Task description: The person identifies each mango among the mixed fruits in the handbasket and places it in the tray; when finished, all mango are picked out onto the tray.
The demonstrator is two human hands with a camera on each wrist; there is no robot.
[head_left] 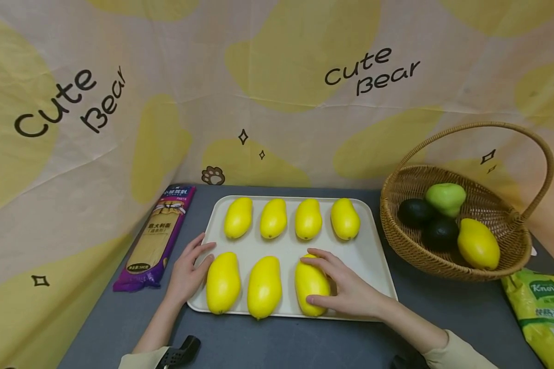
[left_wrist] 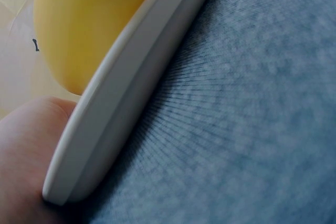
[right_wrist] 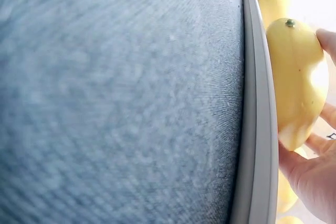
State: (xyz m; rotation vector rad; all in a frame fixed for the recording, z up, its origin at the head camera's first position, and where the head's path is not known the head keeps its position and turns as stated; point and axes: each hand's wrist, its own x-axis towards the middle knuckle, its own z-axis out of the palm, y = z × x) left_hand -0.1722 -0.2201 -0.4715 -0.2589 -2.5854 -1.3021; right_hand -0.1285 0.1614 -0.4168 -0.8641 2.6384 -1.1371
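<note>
A white tray (head_left: 362,261) carries a back row of several yellow mangoes (head_left: 273,219) and a front row of three. My right hand (head_left: 348,288) holds the front row's rightmost mango (head_left: 311,287), thumb on its near end and fingers over its far end. In the right wrist view that mango (right_wrist: 295,77) sits just inside the tray rim. At the tray's left edge, my left hand (head_left: 188,277) rests with relaxed fingers over the rim, close beside the front-left mango (head_left: 223,283). The left wrist view has the tray corner (left_wrist: 105,114) against this hand.
Right of the tray, a wicker basket (head_left: 399,251) with a tall handle holds two dark avocados (head_left: 440,233), a green fruit (head_left: 445,199) and a yellow mango (head_left: 478,244). A purple pasta pack (head_left: 157,236) lies left, a yellow-green Knorr bag (head_left: 542,312) at far right.
</note>
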